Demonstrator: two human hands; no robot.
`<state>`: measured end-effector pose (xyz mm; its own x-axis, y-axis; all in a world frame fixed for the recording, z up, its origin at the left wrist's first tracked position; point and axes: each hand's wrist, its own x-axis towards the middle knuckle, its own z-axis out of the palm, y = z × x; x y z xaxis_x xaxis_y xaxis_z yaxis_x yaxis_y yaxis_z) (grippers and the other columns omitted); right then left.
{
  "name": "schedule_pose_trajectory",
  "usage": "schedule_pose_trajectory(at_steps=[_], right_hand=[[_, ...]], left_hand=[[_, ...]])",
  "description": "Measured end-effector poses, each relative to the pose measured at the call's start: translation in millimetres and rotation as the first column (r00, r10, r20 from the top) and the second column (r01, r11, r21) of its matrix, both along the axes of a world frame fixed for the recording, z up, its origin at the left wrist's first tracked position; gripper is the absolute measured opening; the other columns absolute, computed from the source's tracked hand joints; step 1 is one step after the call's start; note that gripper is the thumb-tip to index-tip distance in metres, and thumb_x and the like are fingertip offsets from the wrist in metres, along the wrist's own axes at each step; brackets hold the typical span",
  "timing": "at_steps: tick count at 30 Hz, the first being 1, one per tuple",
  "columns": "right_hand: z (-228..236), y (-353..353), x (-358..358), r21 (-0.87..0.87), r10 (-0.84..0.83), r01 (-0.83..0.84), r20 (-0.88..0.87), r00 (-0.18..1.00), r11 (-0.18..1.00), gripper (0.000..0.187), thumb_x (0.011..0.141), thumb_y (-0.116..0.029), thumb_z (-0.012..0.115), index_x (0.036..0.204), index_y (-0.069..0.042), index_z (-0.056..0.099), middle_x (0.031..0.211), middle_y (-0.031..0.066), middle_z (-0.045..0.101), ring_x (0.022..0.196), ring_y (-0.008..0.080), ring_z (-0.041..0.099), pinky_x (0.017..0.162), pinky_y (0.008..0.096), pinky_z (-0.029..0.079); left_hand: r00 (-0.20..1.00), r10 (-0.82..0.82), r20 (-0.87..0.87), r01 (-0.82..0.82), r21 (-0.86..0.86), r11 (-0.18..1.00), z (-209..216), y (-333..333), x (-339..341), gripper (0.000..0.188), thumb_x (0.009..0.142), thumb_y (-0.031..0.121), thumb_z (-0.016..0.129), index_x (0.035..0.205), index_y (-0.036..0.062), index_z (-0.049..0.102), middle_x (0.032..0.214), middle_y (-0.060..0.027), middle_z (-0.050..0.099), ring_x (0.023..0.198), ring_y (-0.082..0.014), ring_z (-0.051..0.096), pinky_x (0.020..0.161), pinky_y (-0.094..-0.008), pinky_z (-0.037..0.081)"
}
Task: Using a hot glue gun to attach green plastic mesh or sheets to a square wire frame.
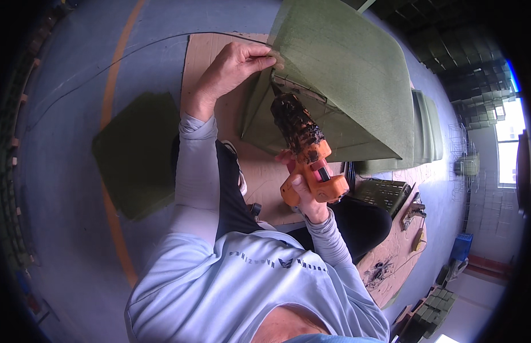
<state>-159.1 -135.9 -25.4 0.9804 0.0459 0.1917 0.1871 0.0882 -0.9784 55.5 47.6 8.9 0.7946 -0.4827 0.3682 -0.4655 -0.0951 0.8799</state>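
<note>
My left hand (pixel 234 71) pinches the near-left corner of a green mesh sheet (pixel 351 74) between thumb and fingers. The sheet is draped over a box-shaped frame covered in the same green mesh (pixel 334 134). In my right hand (pixel 312 204) is an orange glue gun (pixel 317 171), its barrel crusted with black residue. The gun's nozzle points away from me and reaches the frame's edge just below my left hand. Whether the tip touches the mesh I cannot tell.
Cardboard (pixel 208 51) lies under the frame. A dark green mesh sheet (pixel 137 154) rests on the floor at left, across an orange line (pixel 108 103). A dark perforated crate (pixel 382 194) stands at right near my knee. A thin cable (pixel 134 51) curves along the far left.
</note>
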Motion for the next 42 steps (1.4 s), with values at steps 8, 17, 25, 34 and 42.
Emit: schedule_pose_trajectory(at_steps=[8,17,25,34,42], right_hand=[[-7,1,-1,0.034,0.006,-0.004,-0.068,0.998,0.999,0.040,0.087,-0.026,0.061,0.117,-0.003,0.046,0.108,0.0106,0.052,0.106,0.0254,0.050,0.100,0.0416,0.034],[-7,1,-3,0.072,-0.017,0.026,-0.123,0.992,0.997,0.037,0.088,-0.024,0.060,0.114,-0.003,0.046,0.104,0.0116,0.052,0.104,0.0250,0.050,0.098,0.0411,0.035],[-4,5,-4,0.075,-0.033,0.042,-0.118,0.992,0.996,0.038,0.088,-0.026,0.059,0.113,-0.001,0.045,0.102,0.0123,0.052,0.101,0.0254,0.051,0.095,0.0408,0.036],[-1,4,-10,0.228,-0.118,0.127,-0.053,0.992,0.965,0.023,0.087,-0.011,0.058,0.105,0.003,0.054,0.096,0.0100,0.059,0.093,0.0200,0.058,0.084,0.0347,0.046],[-4,12,1,0.206,-0.095,0.107,-0.067,0.993,0.973,0.022,0.087,-0.013,0.060,0.104,0.001,0.055,0.094,0.0084,0.060,0.091,0.0171,0.057,0.083,0.0320,0.045]], left_hand=[[1.000,0.003,0.024,-0.002,-0.020,1.000,-1,2,-2,0.021,0.091,0.012,0.058,0.106,0.0010,0.067,0.102,-0.0016,0.069,0.070,-0.0001,0.047,0.063,-0.0175,0.041],[1.000,0.012,-0.007,-0.012,0.011,1.000,2,3,-5,0.022,0.091,0.015,0.059,0.109,0.0052,0.067,0.085,0.0034,0.067,0.070,0.0005,0.046,0.062,-0.0171,0.040],[0.998,0.047,0.031,-0.047,0.007,0.999,4,2,-6,0.023,0.091,0.015,0.059,0.110,0.0064,0.067,0.073,0.0070,0.059,0.070,-0.0001,0.046,0.063,-0.0180,0.039],[0.999,0.035,0.040,-0.037,0.055,0.998,5,4,-6,0.022,0.090,0.014,0.059,0.110,0.0066,0.068,0.077,0.0044,0.064,0.072,-0.0011,0.050,0.067,-0.0184,0.042],[0.998,0.056,0.039,-0.059,0.060,0.996,4,2,-5,0.022,0.090,0.015,0.059,0.109,0.0062,0.068,0.076,0.0047,0.063,0.071,-0.0015,0.049,0.066,-0.0191,0.041]])
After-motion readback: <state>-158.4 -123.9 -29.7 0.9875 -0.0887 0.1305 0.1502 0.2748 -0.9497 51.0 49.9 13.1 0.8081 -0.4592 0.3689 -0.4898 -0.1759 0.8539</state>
